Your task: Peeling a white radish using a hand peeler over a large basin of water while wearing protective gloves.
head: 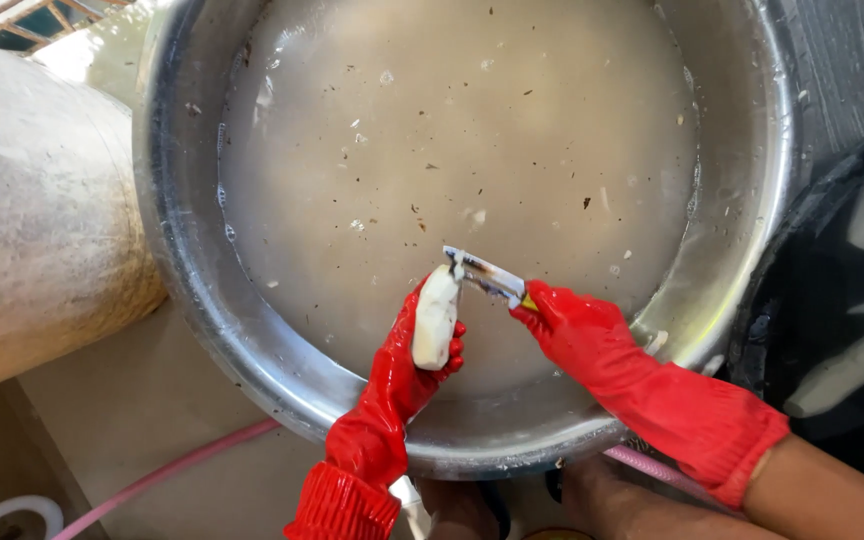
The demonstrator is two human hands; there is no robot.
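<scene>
One pale, peeled root [436,318] sits gripped in left-hand fingers [400,352]; right-hand fingers [558,312] pinch a peeler [485,273].

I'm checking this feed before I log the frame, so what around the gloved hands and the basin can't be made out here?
- Basin bottom: head view, cloudy water hides it.
- Right hand grip on the peeler: the handle sits inside the glove; only a yellow bit shows.
- Back of the pale peeled piece: the left hand covers it.
- Pale pieces in the dark tub: cut off by the right edge.
- Specks on the water: too small to identify.
</scene>
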